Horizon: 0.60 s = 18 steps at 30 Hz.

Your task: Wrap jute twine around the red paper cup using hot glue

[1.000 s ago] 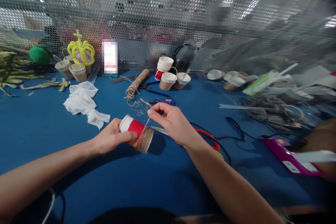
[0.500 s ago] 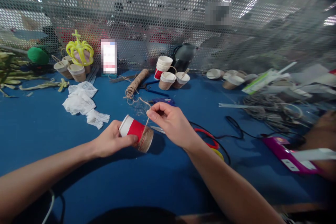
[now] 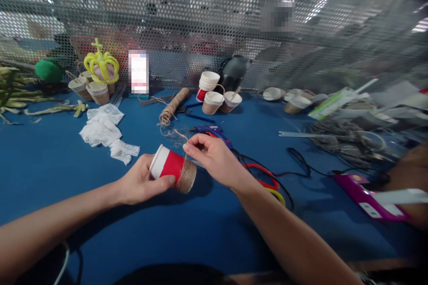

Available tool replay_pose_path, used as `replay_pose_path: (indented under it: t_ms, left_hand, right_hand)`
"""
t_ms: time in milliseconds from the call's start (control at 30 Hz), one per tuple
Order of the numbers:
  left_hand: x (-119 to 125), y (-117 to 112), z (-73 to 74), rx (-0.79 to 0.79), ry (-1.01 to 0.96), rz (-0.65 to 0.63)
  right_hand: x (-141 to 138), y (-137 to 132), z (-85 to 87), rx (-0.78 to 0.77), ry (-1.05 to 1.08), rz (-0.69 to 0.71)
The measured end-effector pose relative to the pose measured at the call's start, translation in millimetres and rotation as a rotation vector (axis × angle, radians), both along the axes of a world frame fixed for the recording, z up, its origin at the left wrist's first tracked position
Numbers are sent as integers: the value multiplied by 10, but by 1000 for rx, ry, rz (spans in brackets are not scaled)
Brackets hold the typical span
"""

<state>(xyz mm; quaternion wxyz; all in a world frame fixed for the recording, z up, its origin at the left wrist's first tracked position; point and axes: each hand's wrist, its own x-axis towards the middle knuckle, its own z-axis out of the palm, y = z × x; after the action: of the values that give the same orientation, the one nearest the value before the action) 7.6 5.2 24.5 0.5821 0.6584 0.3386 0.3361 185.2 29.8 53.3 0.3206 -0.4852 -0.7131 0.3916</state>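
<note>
My left hand (image 3: 143, 180) is closed around a red and white paper cup (image 3: 172, 163), tilted on its side with its rim to the left. Twine is wound in rows round the cup's base end. Just above that end, my right hand (image 3: 209, 156) pinches the loose strand of twine (image 3: 181, 134), which runs back to a twine bundle (image 3: 174, 106) lying on the table. A blue glue gun (image 3: 209, 130) lies behind my right hand. Partly hidden under that hand are scissors with red and yellow handles (image 3: 264, 173).
Twine-wrapped cups (image 3: 213, 102) stand by a stack of paper cups (image 3: 209, 81) at the back. Crumpled white tissue (image 3: 102, 127) lies to the left. A purple power strip (image 3: 369, 198) and black cables lie on the right, near another person's arm (image 3: 409, 178).
My right hand has moved slightly left and down with the strand, drawing it closer to the cup. More of the glue gun shows. The cup has turned a little in my left hand.
</note>
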Motion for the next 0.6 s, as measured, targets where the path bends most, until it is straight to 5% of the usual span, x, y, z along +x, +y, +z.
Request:
replay_pose_path:
  t_ms: [433,600]
  left_hand:
    - [-18,2,13,326,69,10]
    - [-20,5,-5,323,61,6]
  right_hand:
    - [-1,-4,-20,-70,-17,40]
    - [-10,-4,-17,-88,-26,45]
